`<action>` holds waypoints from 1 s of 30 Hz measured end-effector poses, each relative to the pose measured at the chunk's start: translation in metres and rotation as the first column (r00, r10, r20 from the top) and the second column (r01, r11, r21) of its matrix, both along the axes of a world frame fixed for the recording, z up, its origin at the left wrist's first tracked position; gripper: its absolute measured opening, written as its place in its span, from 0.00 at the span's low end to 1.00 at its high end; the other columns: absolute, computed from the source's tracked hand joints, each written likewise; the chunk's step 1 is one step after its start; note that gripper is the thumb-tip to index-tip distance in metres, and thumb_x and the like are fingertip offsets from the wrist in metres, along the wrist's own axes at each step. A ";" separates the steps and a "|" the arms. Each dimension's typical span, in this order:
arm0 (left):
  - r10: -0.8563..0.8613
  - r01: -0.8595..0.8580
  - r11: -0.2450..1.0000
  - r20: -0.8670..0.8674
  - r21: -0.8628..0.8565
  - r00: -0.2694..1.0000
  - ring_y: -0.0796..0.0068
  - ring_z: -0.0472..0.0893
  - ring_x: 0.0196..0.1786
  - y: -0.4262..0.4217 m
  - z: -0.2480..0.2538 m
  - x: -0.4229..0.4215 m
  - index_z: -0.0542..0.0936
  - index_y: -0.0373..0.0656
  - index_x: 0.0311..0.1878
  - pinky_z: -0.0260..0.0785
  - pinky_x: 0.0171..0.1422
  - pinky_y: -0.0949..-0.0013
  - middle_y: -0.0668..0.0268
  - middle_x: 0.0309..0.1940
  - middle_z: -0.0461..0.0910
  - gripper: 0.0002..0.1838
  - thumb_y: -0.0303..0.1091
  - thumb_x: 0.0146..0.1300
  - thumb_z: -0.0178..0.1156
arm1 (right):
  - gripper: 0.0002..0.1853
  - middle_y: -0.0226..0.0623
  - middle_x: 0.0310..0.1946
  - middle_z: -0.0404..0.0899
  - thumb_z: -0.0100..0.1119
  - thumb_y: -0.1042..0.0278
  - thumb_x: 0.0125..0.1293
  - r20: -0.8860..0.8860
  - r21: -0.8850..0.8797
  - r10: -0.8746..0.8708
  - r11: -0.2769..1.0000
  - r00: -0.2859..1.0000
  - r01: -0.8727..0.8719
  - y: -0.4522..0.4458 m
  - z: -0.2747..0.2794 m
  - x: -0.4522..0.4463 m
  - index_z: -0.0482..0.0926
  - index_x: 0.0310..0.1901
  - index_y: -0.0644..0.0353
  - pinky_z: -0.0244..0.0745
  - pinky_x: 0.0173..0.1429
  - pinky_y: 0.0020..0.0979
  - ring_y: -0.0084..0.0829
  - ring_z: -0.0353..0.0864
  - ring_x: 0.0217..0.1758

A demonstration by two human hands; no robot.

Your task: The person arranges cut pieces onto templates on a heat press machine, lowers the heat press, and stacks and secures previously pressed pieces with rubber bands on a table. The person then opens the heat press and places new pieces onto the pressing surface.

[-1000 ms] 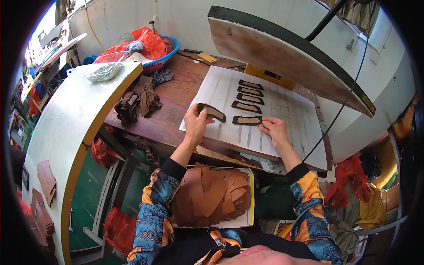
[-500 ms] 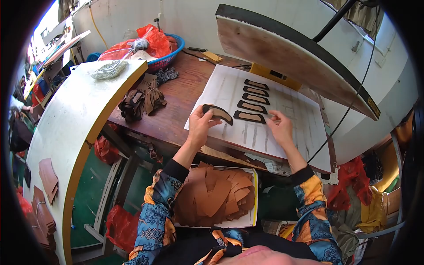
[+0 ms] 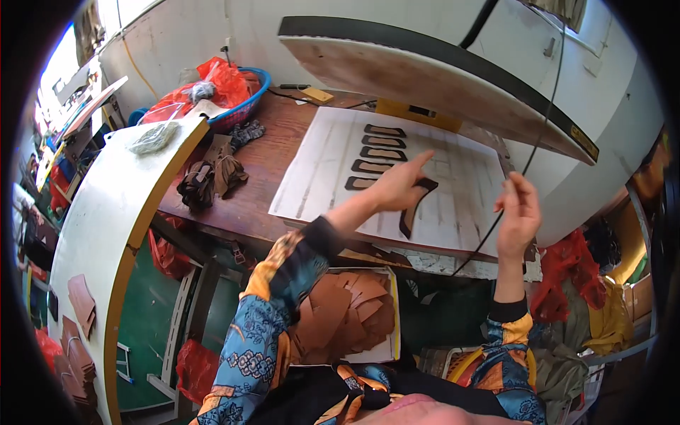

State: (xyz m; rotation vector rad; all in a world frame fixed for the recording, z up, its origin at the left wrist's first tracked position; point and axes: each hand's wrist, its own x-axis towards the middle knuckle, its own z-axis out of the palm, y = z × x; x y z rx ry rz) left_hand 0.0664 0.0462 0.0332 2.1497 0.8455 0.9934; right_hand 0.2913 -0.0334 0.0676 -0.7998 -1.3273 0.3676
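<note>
My left hand (image 3: 398,185) is over the white sheet, index finger stretched out. Its other fingers are closed on a curved strip (image 3: 414,210) with a black edge and tan face, which slants down toward the front. Beside that hand, several short black-edged pieces with tan middles (image 3: 383,142) lie in a column; the hand partly covers the nearest ones. My right hand (image 3: 519,216) is raised at the right edge of the sheet, by a thin black cable (image 3: 543,134). Its fingers are curled with the tips together; whatever they hold, if anything, cannot be made out.
A heavy padded lid (image 3: 425,78) hangs tilted over the white sheet (image 3: 304,177). Below is a box of brown cut pieces (image 3: 340,312). A blue basket (image 3: 265,79) with red bags and dark bundles (image 3: 197,185) are at left, beside a curved white table (image 3: 106,205).
My left hand has moved right with the curved strip, which has turned more upright. My right hand has drawn away from the short pieces, to the right. The view has shifted slightly.
</note>
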 end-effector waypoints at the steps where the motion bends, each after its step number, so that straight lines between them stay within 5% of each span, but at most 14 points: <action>1: -0.038 0.040 0.999 -0.058 0.026 0.998 0.55 0.79 0.37 0.010 0.000 0.012 0.54 0.41 0.71 0.71 0.50 0.66 0.49 0.42 0.80 0.41 0.21 0.52 0.58 | 0.12 0.29 0.36 0.77 0.54 0.75 0.66 -0.055 -0.034 -0.039 0.999 0.998 0.037 0.004 -0.002 0.019 0.76 0.50 0.63 0.70 0.34 0.18 0.16 0.72 0.31; 3: -0.073 0.083 0.992 -0.099 0.099 0.992 0.51 0.78 0.41 0.036 -0.026 0.034 0.54 0.41 0.70 0.71 0.52 0.63 0.49 0.46 0.79 0.41 0.22 0.51 0.58 | 0.11 0.28 0.35 0.77 0.52 0.75 0.67 -0.165 -0.105 -0.122 0.989 0.979 0.105 0.020 -0.014 0.055 0.77 0.50 0.63 0.69 0.34 0.18 0.16 0.72 0.31; 6: 0.076 -0.039 0.978 -0.177 0.206 0.981 0.47 0.78 0.48 0.040 -0.042 0.042 0.58 0.42 0.68 0.70 0.56 0.56 0.49 0.49 0.78 0.37 0.23 0.52 0.57 | 0.10 0.32 0.36 0.79 0.55 0.72 0.66 0.228 -0.266 -0.174 0.936 0.958 0.233 0.050 -0.054 0.098 0.78 0.47 0.63 0.73 0.39 0.22 0.18 0.76 0.34; 8: 0.177 -0.129 0.940 -0.129 0.316 0.976 0.47 0.78 0.49 0.043 -0.053 0.029 0.60 0.42 0.68 0.69 0.57 0.56 0.49 0.49 0.78 0.35 0.24 0.53 0.56 | 0.11 0.37 0.38 0.81 0.55 0.75 0.63 0.597 -0.119 -0.043 0.983 0.801 0.141 0.056 -0.066 0.087 0.78 0.46 0.64 0.75 0.42 0.27 0.26 0.79 0.37; 10: 0.248 -0.218 0.948 -0.109 0.230 0.963 0.50 0.78 0.49 0.029 -0.044 0.012 0.67 0.40 0.62 0.70 0.55 0.57 0.49 0.47 0.78 0.28 0.24 0.55 0.55 | 0.14 0.40 0.43 0.81 0.57 0.75 0.59 0.759 -0.176 0.170 0.983 0.628 -0.053 0.060 -0.062 0.060 0.78 0.48 0.61 0.75 0.47 0.30 0.37 0.80 0.45; 13: 0.311 -0.299 0.934 -0.034 0.194 0.950 0.52 0.77 0.49 0.009 -0.039 -0.015 0.71 0.39 0.59 0.70 0.55 0.58 0.51 0.46 0.78 0.24 0.22 0.56 0.54 | 0.18 0.39 0.45 0.79 0.58 0.74 0.56 0.868 -0.090 0.203 0.962 0.453 -0.258 0.077 -0.071 0.027 0.78 0.50 0.57 0.75 0.48 0.33 0.42 0.77 0.49; 16: 0.360 -0.363 0.906 0.053 0.218 0.931 0.54 0.77 0.49 -0.017 -0.045 -0.054 0.74 0.38 0.54 0.70 0.54 0.60 0.53 0.45 0.78 0.20 0.20 0.56 0.54 | 0.15 0.36 0.47 0.79 0.58 0.72 0.58 0.903 -0.218 0.280 0.952 0.326 -0.213 0.090 -0.078 0.012 0.79 0.48 0.57 0.74 0.51 0.36 0.43 0.76 0.49; 19: 0.511 -0.503 0.827 0.038 0.250 0.859 0.56 0.79 0.47 -0.045 -0.055 -0.096 0.77 0.37 0.51 0.71 0.54 0.63 0.53 0.43 0.79 0.18 0.18 0.55 0.55 | 0.13 0.34 0.42 0.79 0.52 0.72 0.61 0.951 -0.153 0.186 0.977 0.248 -0.149 0.115 -0.078 0.027 0.79 0.47 0.53 0.73 0.49 0.38 0.41 0.76 0.46; 22: 0.645 -0.636 0.740 0.036 0.217 0.763 0.57 0.79 0.47 -0.072 -0.071 -0.132 0.78 0.38 0.50 0.71 0.53 0.64 0.53 0.43 0.79 0.17 0.19 0.55 0.56 | 0.12 0.34 0.43 0.79 0.48 0.72 0.62 0.972 -0.010 0.023 0.999 0.236 -0.053 0.148 -0.081 0.055 0.80 0.44 0.54 0.73 0.49 0.39 0.41 0.76 0.46; 30: 0.772 -0.765 0.595 0.091 0.245 0.629 0.66 0.80 0.38 -0.120 -0.084 -0.159 0.78 0.37 0.46 0.72 0.41 0.69 0.57 0.39 0.79 0.13 0.19 0.57 0.55 | 0.16 0.39 0.42 0.79 0.46 0.77 0.60 0.952 0.032 -0.051 0.997 0.302 0.068 0.246 -0.095 0.050 0.80 0.46 0.55 0.72 0.53 0.39 0.44 0.75 0.50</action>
